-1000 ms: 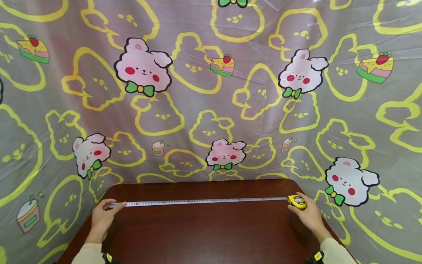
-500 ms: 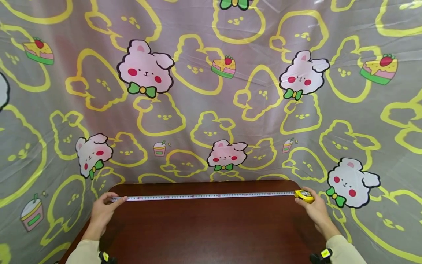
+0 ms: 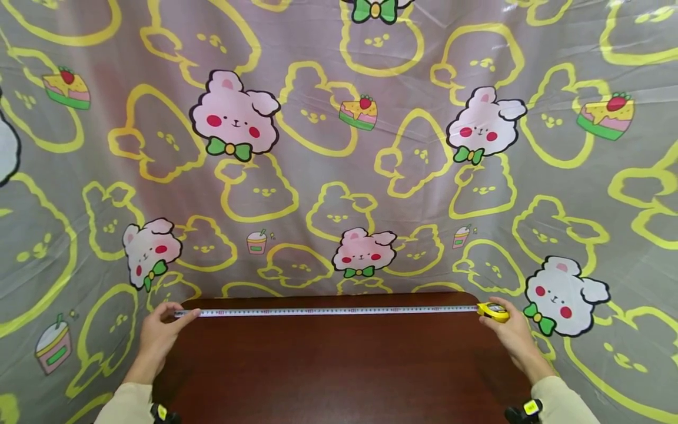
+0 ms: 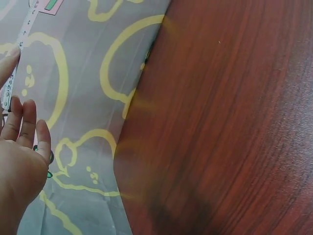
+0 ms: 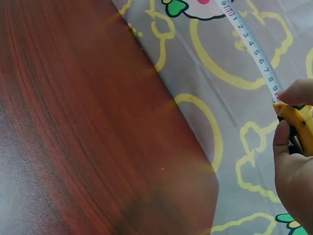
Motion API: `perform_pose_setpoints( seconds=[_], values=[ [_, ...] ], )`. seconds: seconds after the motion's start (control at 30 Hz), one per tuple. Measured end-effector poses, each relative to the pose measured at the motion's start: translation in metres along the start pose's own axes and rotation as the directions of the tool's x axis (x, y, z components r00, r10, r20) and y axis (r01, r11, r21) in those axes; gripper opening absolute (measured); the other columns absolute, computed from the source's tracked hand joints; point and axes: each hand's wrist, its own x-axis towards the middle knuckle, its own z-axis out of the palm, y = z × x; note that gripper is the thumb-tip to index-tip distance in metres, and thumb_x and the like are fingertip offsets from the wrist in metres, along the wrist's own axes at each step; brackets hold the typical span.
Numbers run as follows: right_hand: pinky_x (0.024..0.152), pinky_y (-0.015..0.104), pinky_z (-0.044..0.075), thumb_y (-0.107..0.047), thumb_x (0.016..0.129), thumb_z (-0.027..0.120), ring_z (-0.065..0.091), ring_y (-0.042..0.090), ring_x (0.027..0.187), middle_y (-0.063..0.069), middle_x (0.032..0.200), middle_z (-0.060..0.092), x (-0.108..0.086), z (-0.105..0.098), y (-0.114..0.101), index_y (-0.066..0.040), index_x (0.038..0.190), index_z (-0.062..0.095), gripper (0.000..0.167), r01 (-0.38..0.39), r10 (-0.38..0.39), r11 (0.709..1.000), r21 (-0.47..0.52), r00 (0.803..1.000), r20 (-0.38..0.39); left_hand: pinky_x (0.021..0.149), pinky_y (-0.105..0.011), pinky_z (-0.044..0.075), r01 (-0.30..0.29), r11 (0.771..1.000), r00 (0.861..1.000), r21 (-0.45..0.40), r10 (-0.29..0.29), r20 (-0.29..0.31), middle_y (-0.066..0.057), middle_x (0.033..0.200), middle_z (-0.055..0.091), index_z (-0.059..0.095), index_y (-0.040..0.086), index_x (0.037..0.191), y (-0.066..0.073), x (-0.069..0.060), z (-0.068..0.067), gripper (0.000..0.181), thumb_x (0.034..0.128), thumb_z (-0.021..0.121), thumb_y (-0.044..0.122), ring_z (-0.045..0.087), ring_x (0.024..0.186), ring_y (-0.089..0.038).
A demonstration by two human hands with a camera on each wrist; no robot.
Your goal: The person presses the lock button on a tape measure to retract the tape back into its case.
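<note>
A yellow tape measure [image 3: 495,312] is drawn out, its white blade [image 3: 328,311] running straight and nearly level across the head view, above the table. My left hand [image 3: 158,335] pinches the blade's free end between thumb and fingers. On the other side, my right hand [image 3: 518,337] grips the yellow case, with the blade coming out towards the left. In the right wrist view, thumb and fingers close round the case [image 5: 298,120], and the blade's numbers show near its mouth. The left wrist view catches the blade's end [image 4: 9,93] at the left edge, partly hidden by the fingers.
Below the blade lies a dark red-brown wooden table [image 3: 339,371] with rounded far corners. A grey curtain [image 3: 296,176] printed with rabbits, cakes and drink cups hangs behind it and along both sides.
My hands have moved apart, the right one further right with the case, and more blade is out. The blade sits higher in the head view and closer to level.
</note>
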Motion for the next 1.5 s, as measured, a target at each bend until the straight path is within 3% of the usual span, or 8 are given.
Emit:
perform_pose_setpoints(
  seconds=[0.27,0.43,0.77,1.2,1.5],
  values=[
    [0.075,0.018,0.048,-0.024,0.097,0.075,0.056,0.034,0.105,0.031,0.134,0.047,0.002,-0.002,-0.006,0.007,0.147,0.04,0.068,0.047,-0.046,0.998,-0.03,0.999,0.016,0.067,-0.024,0.041,-0.053,0.999,0.998,-0.004,0.052,-0.037,0.006,0.087,0.059,0.059,0.003,0.104,0.007,0.0,-0.007,0.045,0.0874,0.086,0.034,0.048,0.083,-0.013],
    [0.074,0.019,0.047,-0.023,0.101,0.07,0.057,0.034,0.105,0.031,0.136,0.046,0.002,-0.004,-0.011,0.007,0.148,0.038,0.064,0.053,-0.052,0.997,-0.048,0.998,0.025,0.068,-0.024,0.041,-0.048,0.999,0.999,-0.004,0.048,-0.026,0.001,0.093,0.059,0.059,0.003,0.105,0.011,0.002,-0.008,0.046,0.0879,0.086,0.035,0.048,0.087,-0.017],
    [0.076,0.016,0.046,-0.012,0.103,0.063,0.054,0.002,0.089,0.032,0.132,0.046,0.002,-0.008,-0.014,0.012,0.147,0.033,0.059,0.064,-0.065,0.998,0.016,0.998,0.027,0.07,-0.022,0.041,-0.054,0.998,0.998,0.008,0.054,-0.007,-0.004,0.099,0.056,0.058,0.002,0.106,0.014,0.003,-0.008,0.046,0.089,0.084,0.036,0.047,0.091,-0.019],
    [0.079,0.014,0.045,-0.013,0.104,0.063,0.052,-0.002,0.092,0.031,0.137,0.042,0.001,-0.008,-0.014,0.009,0.148,0.031,0.059,0.083,-0.088,0.994,0.068,0.994,0.07,0.073,-0.022,0.041,-0.044,0.999,0.999,0.017,0.044,0.007,-0.005,0.104,0.058,0.058,0.002,0.106,0.014,0.003,-0.01,0.049,0.0887,0.084,0.04,0.048,0.096,-0.019],
    [0.08,0.011,0.042,-0.012,0.103,0.065,0.047,-0.008,0.097,0.036,0.152,0.027,-0.002,-0.004,-0.021,0.01,0.147,0.034,0.059,0.139,-0.146,0.987,0.085,0.986,0.08,0.071,-0.021,0.042,-0.071,0.997,0.997,0.026,0.071,0.009,-0.001,0.098,0.06,0.061,0.002,0.107,0.015,0.003,-0.008,0.047,0.0884,0.085,0.038,0.049,0.09,-0.015]
  ],
)
